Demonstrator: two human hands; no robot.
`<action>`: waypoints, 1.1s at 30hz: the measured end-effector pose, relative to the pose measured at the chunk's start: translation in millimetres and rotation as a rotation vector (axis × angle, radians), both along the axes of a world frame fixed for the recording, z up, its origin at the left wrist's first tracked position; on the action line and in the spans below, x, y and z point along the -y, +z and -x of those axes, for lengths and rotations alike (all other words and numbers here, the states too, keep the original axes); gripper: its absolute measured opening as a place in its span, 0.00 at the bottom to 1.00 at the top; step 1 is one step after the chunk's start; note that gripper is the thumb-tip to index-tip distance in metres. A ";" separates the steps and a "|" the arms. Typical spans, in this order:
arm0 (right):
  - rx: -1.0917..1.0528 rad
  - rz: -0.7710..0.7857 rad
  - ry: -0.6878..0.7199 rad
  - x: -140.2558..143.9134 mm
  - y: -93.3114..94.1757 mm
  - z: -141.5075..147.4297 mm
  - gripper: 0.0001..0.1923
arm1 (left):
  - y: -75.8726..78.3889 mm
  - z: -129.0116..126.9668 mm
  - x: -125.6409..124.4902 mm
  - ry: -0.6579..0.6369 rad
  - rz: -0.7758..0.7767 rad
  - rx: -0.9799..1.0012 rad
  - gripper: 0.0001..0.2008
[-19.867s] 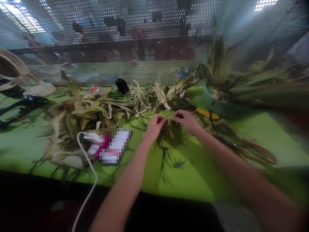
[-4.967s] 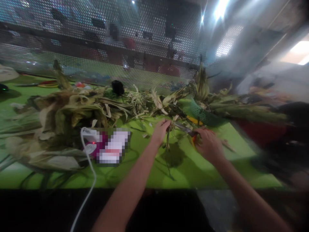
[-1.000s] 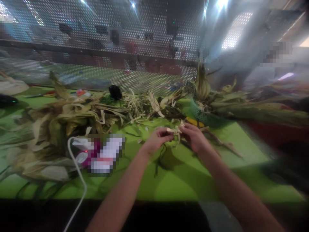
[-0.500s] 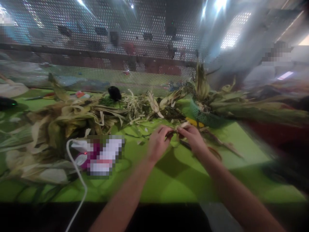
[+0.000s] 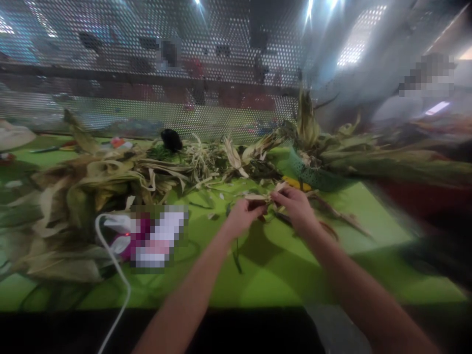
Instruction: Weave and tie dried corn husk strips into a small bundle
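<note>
Over the green table (image 5: 295,285), my left hand (image 5: 245,216) and my right hand (image 5: 293,202) meet around a small piece of dried corn husk (image 5: 254,196). The fingers of both hands are closed on it in a pinch. Pale strips of the husk stick out between them, and a thin dark strand (image 5: 238,258) hangs below my left hand. Just behind my right hand lies a yellow object (image 5: 297,183), partly hidden. Scissors-like handles (image 5: 328,230) show beside my right wrist, mostly covered by the forearm.
A large heap of dry husks (image 5: 99,196) covers the left side. In front of it sit a purple device (image 5: 142,236) with a white cable (image 5: 121,273). At the back right, a green basket (image 5: 313,177) carries long husks. A perforated metal screen (image 5: 221,108) stands behind.
My left hand has turned and dropped slightly, so more of the pale husk shows between my hands. A dark strand now hangs below it. The view has shifted a little.
</note>
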State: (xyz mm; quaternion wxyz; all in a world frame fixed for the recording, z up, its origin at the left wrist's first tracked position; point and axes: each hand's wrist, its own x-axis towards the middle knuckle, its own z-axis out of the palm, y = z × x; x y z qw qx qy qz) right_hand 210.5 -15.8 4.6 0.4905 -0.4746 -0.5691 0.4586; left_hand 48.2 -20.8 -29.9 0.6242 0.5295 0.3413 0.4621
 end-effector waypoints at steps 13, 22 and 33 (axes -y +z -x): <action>-0.033 0.004 0.071 1.1 5.6 -0.3 0.18 | 12.7 5.5 8.3 0.080 0.128 0.171 0.19; -0.011 -0.046 0.019 -0.1 5.0 -1.4 0.18 | 20.8 17.4 7.1 0.070 0.067 0.133 0.31; -0.087 0.027 0.039 -3.9 2.8 -3.3 0.16 | 12.1 7.1 4.4 0.135 0.165 0.206 0.21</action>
